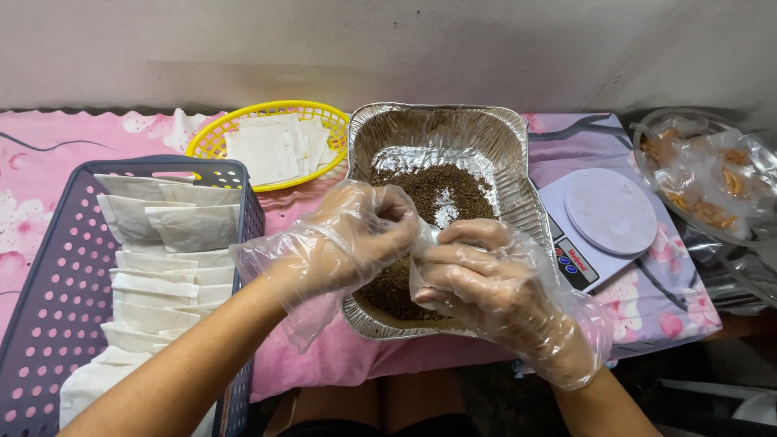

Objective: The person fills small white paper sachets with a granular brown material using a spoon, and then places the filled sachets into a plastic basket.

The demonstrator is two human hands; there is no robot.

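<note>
Over the near half of the foil tray (518, 142), centre of the scene, both gloved hands meet on a small white sachet (426, 247); most of it is hidden by fingers, only a pale edge shows between the hands. Left hand (344, 243), in a loose clear plastic glove, fingers curled in and pinching the sachet's upper edge. Right hand (477, 279), same kind of glove, closed around the sachet from the near right side, thumb on top. Sachet sits just above the tray's near part, touching both hands; can't tell whether it is filled. Tray is rectangular, silver, crinkled walls, holds a layer of dark brown granules (437, 190) with a shiny bare patch of foil in the middle. Left of the tray, a purple perforated basket (48, 299) packed with rows of flat white sachets (174, 243), overlapping, some spilling at the near end. Far left of the tray, a yellow oval basket (214, 137) with a loose stack of white empty sachets (271, 150), touching the tray's far left corner. Right of the tray, a white kitchen scale (611, 214) with round platform, just beside the tray wall. Far right, a clear plastic bag (704, 182) with orange-brown pieces inside. All on a pink floral tablecloth (48, 170).
</note>
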